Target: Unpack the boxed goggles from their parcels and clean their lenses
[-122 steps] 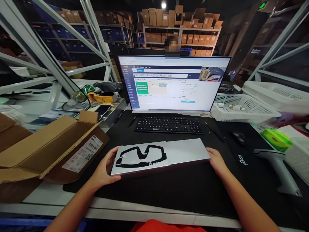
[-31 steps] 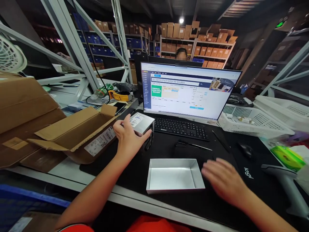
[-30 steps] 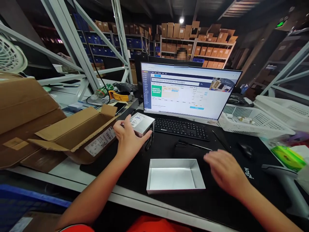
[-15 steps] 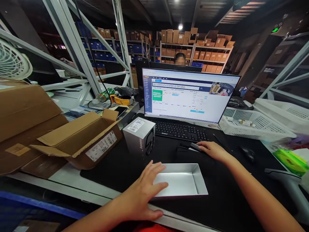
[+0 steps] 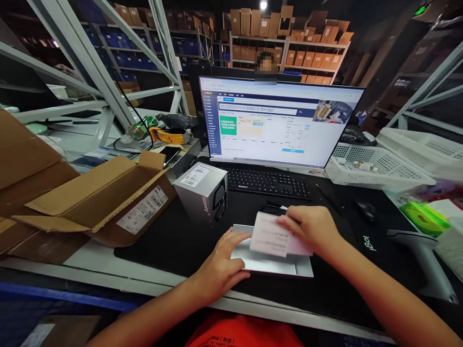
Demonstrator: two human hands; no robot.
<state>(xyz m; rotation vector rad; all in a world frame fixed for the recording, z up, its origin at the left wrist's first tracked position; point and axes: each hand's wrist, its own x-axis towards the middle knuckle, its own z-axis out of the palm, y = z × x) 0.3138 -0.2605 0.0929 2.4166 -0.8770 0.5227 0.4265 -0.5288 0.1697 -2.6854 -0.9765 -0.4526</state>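
A white printed leaflet [image 5: 270,235], folded and slightly blurred, is pinched in my right hand [image 5: 314,229] above an open silver box [image 5: 304,271]. The shallow box lies on the black desk mat, and the leaflet hides part of its inside. My left hand [image 5: 226,262] grips the left end of that box, its fingers over the rim. Behind my left hand stands a closed silver carton [image 5: 193,197] with a white label on top and a dark picture on its side. Some small dark item [image 5: 273,207] lies just behind the leaflet.
An open cardboard box [image 5: 119,202] stands at the left. A monitor [image 5: 267,125] and keyboard [image 5: 267,183] are behind the hands. At right are a mouse [image 5: 365,210], a barcode scanner [image 5: 415,241] and white baskets [image 5: 379,173]. A person [image 5: 265,67] is beyond the monitor.
My right hand has come back from near the keyboard, now with the leaflet over the box. My left hand has closed on the box's left end. The camera view has tilted down.
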